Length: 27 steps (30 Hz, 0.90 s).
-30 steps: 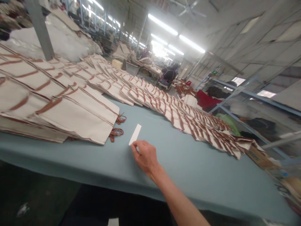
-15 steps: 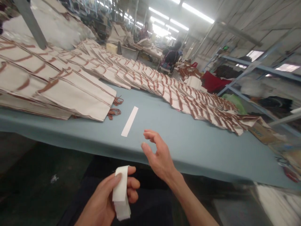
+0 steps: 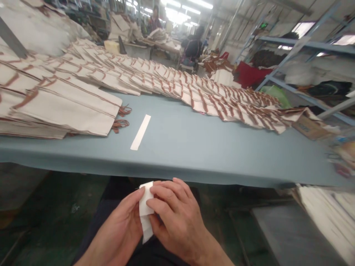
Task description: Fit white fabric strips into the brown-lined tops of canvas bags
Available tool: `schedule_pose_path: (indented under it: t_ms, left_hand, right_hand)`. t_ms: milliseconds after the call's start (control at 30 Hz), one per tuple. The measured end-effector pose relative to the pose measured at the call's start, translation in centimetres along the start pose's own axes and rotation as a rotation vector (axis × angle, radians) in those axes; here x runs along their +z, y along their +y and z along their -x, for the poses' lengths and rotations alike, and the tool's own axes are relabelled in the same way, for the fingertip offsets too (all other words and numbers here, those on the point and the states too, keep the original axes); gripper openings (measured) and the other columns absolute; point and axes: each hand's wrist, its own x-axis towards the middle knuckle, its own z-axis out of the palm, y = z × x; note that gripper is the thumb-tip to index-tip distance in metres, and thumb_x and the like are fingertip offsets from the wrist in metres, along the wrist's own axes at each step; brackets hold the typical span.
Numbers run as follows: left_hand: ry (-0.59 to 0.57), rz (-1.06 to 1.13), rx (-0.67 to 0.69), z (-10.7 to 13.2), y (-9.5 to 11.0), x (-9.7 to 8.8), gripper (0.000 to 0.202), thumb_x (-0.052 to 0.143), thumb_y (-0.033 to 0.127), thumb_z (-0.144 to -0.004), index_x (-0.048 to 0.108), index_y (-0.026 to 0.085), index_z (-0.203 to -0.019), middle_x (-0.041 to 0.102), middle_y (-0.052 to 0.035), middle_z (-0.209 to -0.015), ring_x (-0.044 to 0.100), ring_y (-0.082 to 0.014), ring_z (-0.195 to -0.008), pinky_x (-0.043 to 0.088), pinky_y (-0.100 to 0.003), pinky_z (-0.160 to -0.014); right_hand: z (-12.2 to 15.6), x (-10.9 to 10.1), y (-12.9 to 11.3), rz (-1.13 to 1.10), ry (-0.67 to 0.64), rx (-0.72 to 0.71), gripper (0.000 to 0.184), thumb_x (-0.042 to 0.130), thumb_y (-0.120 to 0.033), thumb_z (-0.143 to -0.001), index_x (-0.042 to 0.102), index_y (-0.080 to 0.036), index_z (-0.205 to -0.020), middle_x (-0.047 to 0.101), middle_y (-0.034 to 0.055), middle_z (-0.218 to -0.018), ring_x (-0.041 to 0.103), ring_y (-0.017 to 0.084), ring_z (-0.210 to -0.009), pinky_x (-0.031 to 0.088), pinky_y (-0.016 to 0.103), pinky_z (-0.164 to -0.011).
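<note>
Right grip (image 3: 179, 212) now half-curled against white strips (image 3: 145, 205)

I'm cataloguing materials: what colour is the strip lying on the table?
The strip is plain white, best seen in the head view.

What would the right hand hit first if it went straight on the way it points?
Likely the white strips in the left hand; the right hand seems to touch them, though depth is unclear.

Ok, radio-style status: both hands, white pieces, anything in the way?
Left hand holding white bundle; right hand touching it. Loose white strip flat on table. Cream fabric stack beside strip, apart. Nothing seen blocking hands.
</note>
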Motion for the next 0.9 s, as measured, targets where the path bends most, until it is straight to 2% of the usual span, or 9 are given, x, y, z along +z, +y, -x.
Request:
schedule_pose_path:
  t_ms: [133,233,300,367,467,533,667,800,900]
  left_hand:
    - [0.016,-0.031,0.004,0.0,-0.1,-0.1,0.032,0.054,0.018,-0.108,0.082,0.009,-0.12,0.085,-0.0142,-0.114,0.079,-0.0299,-0.113,0.066,-0.041,-0.102]
    - [-0.054,-0.078,0.001,-0.2,0.1,-1.0,0.027,0.072,0.027,-0.099,0.082,0.011,-0.118,0.084,-0.0126,-0.113,0.077,-0.0322,-0.115,0.065,-0.042,-0.102]
    - [-0.134,-0.146,0.037,-0.4,0.3,-1.6,0.043,0.093,0.041,-0.085,0.083,0.013,-0.115,0.084,-0.0108,-0.112,0.075,-0.0342,-0.116,0.064,-0.041,-0.101]
    - [-0.195,-0.227,0.081,-0.7,0.4,-2.4,0.063,0.102,0.059,-0.072,0.084,0.014,-0.112,0.084,-0.01,-0.111,0.074,-0.0353,-0.115,0.063,-0.04,-0.1]
    - [-0.265,-0.333,0.151,-1.2,0.7,-3.9,0.069,0.088,0.078,-0.081,0.085,0.015,-0.109,0.083,-0.0108,-0.106,0.073,-0.0334,-0.106,0.062,-0.04,-0.095]
    - [-0.291,-0.451,0.231,-1.5,1.0,-5.1,0.065,0.082,0.078,-0.088,0.085,0.016,-0.107,0.08,-0.0082,-0.098,0.071,-0.0281,-0.096,0.06,-0.036,-0.091]
    - [-0.337,-0.82,0.361,-1.9,2.3,-6.7,0.056,0.08,0.072,-0.093,0.082,0.016,-0.091,0.069,-0.0012,-0.079,0.056,-0.0167,-0.072,0.046,-0.023,-0.066]
    - [-0.332,-0.929,0.454,-2.2,2.9,-6.6,0.062,0.067,0.077,-0.098,0.083,0.018,-0.09,0.071,-0.0029,-0.077,0.062,-0.0206,-0.075,0.048,-0.026,-0.069]
    - [-0.265,-0.965,0.513,-2.8,2.3,-6.9,0.062,0.063,0.077,-0.1,0.087,0.02,-0.105,0.078,-0.0056,-0.084,0.069,-0.025,-0.082,0.054,-0.029,-0.077]
  right_hand:
    - [0.1,0.3,0.0,-0.02,0.027,0.015,0.017,0.067,-0.012,-0.103,0.069,-0.029,-0.106,0.087,0.0032,-0.11,0.079,0.023,-0.112,0.049,0.045,-0.119]
    - [-0.3,0.5,-0.2,-0.06,0.058,0.059,0.016,0.068,-0.013,-0.104,0.067,-0.029,-0.1,0.086,0.001,-0.102,0.079,0.022,-0.102,0.051,0.044,-0.114]
    - [-0.6,0.6,-0.3,-0.119,0.069,0.1,0.016,0.067,-0.012,-0.103,0.066,-0.028,-0.1,0.085,0.0004,-0.102,0.079,0.022,-0.1,0.053,0.045,-0.111]
    - [-1.0,0.8,-0.4,-0.188,0.074,0.138,0.018,0.066,-0.009,-0.102,0.065,-0.027,-0.1,0.085,0.0001,-0.101,0.077,0.022,-0.098,0.055,0.044,-0.106]
    - [-1.5,1.1,-0.6,-0.274,0.063,0.188,0.02,0.066,-0.007,-0.098,0.065,-0.026,-0.096,0.082,0.0,-0.093,0.075,0.022,-0.094,0.057,0.041,-0.097]
    - [-1.7,1.4,-0.8,-0.333,0.06,0.238,0.019,0.066,-0.007,-0.097,0.066,-0.025,-0.093,0.08,0.0,-0.09,0.074,0.021,-0.091,0.057,0.038,-0.091]
    - [-2.0,2.0,-1.5,-0.454,0.017,0.431,0.017,0.065,-0.014,-0.1,0.068,-0.024,-0.086,0.076,0.0013,-0.087,0.072,0.02,-0.086,0.056,0.033,-0.08]
    - [-2.5,2.7,-2.0,-0.602,-0.057,0.688,0.023,0.063,-0.033,-0.107,0.07,-0.024,-0.087,0.075,0.0036,-0.083,0.069,0.02,-0.074,0.054,0.031,-0.067]
    - [-4.1,3.1,-1.5,-0.641,0.023,0.773,0.031,0.062,-0.047,-0.109,0.072,-0.023,-0.092,0.072,0.0023,-0.079,0.066,0.02,-0.071,0.054,0.032,-0.067]
